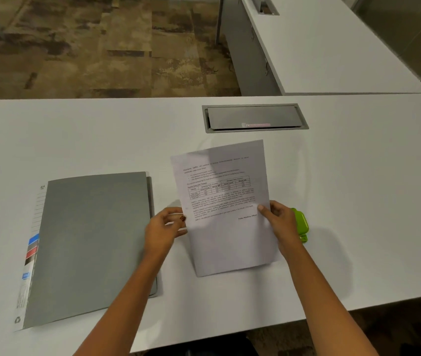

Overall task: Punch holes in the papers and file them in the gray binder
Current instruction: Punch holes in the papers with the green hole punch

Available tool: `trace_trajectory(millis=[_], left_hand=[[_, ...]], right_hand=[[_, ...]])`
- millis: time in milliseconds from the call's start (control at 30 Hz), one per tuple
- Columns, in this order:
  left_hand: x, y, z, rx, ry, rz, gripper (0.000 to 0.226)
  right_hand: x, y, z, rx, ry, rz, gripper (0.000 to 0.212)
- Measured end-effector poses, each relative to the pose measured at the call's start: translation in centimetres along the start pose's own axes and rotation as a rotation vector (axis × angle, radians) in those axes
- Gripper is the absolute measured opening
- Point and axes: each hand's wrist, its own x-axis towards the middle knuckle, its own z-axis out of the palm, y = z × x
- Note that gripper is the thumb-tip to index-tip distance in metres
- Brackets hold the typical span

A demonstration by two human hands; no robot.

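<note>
Far to the left of both hands the gray binder (94, 242) lies closed and flat on the white table (358, 201), with a white spine label carrying blue, red and black blocks along its left edge; the print on that label is too small to read. The binder's lower right corner is covered by the left forearm. The left hand (164, 231) sits just right of the binder's right edge, fingers closed on the left margin of the papers (226, 206); a small dark reddish spot shows at its fingertips, and what it is cannot be made out. Between the two hands the papers are held tilted up off the table, printed side toward the camera, with a table and paragraphs whose wording is blurred. How many sheets there are cannot be told. The right hand (280, 222) pinches the right margin, thumb on the front. Just beyond the right hand a green hole punch (300, 223) rests on the table, mostly hidden behind that hand.
</note>
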Motion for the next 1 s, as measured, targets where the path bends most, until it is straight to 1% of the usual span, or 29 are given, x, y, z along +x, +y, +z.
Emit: trace_trajectory(millis=[100,167,333,400,467,567,667,867,1000], left_hand=[[0.0,-0.8,0.7,0.051,0.094,-0.001,0.016],[0.3,-1.1,1.0,0.091,0.129,-0.001,0.014],[1.0,-1.6,1.7,0.157,0.213,-0.032,0.009],[1.4,-2.0,1.9,0.211,0.227,-0.034,0.008],[1.7,-2.5,2.0,0.271,0.235,-0.022,0.012],[2.0,-3.4,2.2,0.355,0.239,0.017,0.010],[2.0,-3.9,2.5,0.397,0.254,0.056,0.008],[1.8,-3.6,2.9,0.471,0.282,0.125,0.010],[1.6,-3.3,2.9,0.532,0.281,0.145,0.009]], right_hand=[[0.3,0.8,0.2,0.006,0.032,0.039,0.015],[0.5,1.1,0.4,-0.016,0.040,0.057,0.018],[1.0,1.5,1.2,-0.093,0.063,0.099,0.017],[1.1,1.7,1.6,-0.136,0.084,0.106,0.011],[1.1,2.1,2.0,-0.191,0.113,0.107,0.006],[1.3,2.7,2.4,-0.285,0.142,0.102,0.012],[1.5,3.0,2.8,-0.367,0.154,0.093,0.014],[1.2,3.0,3.3,-0.459,0.200,0.062,0.024],[1.2,3.2,3.3,-0.525,0.228,0.055,0.025]])
